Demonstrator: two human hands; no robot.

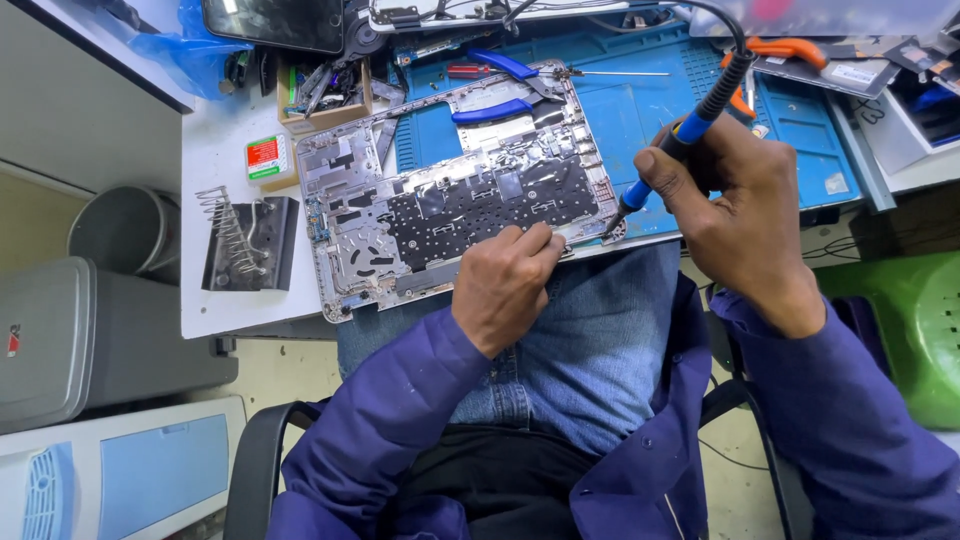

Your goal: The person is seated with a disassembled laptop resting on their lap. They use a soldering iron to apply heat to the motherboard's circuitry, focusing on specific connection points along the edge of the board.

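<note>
While the right hand (745, 215) grips a soldering iron (680, 135) with its fingers wrapped around the blue-and-black handle, the tip comes down at the near right corner of an opened laptop shell (455, 190). That shell lies inside-up at the counter's (215, 160) near edge, partly on a blue work mat (640, 105). The left hand (505, 285) rests on the shell's near edge, fingers curled narrow and pressed to the metal just left of the iron's tip, holding nothing. Blue-handled pliers (495, 95) lie on the shell's far edge. A spring-coil iron stand (245, 240) sits near the counter's left edge.
</note>
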